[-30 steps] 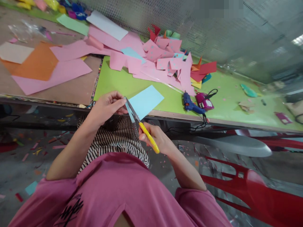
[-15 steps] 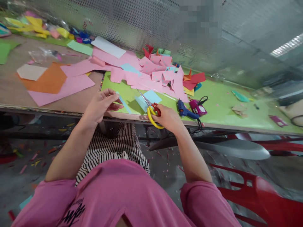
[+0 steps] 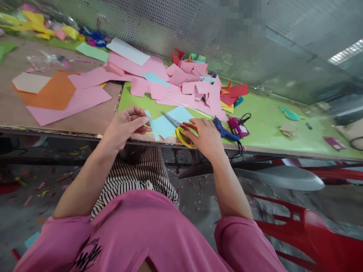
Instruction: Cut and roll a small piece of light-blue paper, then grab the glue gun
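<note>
My left hand (image 3: 124, 126) pinches a narrow light-blue paper strip (image 3: 150, 124) just over the table's front edge. A larger light-blue paper piece (image 3: 168, 121) lies flat on the green mat (image 3: 263, 121). Yellow-and-red-handled scissors (image 3: 182, 134) lie on that piece with the blades pointing left and away. My right hand (image 3: 206, 138) rests beside and partly over the scissor handles, fingers stretched out flat.
A blue glue gun (image 3: 224, 131) and a magenta tool (image 3: 239, 127) with a black cord lie right of my right hand. Pink paper scraps (image 3: 184, 83) pile up behind, an orange sheet (image 3: 53, 90) at left. A perforated metal wall (image 3: 170, 26) backs the table; a red chair (image 3: 312, 234) stands right.
The strip has come off the blue piece. My right hand moved the scissors onto the table and loosened its fingers; the blue piece now lies flat under them. My left hand keeps the strip.
</note>
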Demonstrator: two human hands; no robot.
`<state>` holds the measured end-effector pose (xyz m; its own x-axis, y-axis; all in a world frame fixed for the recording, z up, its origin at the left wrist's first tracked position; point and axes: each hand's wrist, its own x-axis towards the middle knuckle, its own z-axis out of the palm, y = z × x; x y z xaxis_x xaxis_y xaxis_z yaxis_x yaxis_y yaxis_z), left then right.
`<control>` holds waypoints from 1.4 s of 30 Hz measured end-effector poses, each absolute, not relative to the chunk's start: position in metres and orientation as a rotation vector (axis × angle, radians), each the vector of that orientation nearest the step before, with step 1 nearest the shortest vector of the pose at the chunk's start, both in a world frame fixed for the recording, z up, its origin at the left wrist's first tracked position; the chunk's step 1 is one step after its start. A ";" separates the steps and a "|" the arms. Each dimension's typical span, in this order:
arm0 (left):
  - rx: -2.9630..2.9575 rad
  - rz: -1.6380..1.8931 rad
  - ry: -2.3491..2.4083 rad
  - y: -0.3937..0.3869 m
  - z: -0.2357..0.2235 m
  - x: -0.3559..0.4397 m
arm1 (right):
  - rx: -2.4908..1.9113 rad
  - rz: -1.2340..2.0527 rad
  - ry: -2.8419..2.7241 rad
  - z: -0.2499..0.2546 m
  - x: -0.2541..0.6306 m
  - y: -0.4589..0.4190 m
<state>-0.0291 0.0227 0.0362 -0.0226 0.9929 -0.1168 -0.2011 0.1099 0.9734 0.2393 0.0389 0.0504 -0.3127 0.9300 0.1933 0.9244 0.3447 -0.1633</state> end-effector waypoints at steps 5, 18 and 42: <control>0.996 1.200 1.054 0.017 0.036 -0.021 | -0.976 -0.021 -2.386 0.049 0.205 0.013; 1.111 1.229 0.967 -0.001 0.031 -0.011 | -1.024 0.631 -2.022 0.051 0.174 0.000; 1.147 1.123 0.916 -0.016 0.036 -0.010 | -1.084 0.914 -1.865 0.059 0.170 -0.004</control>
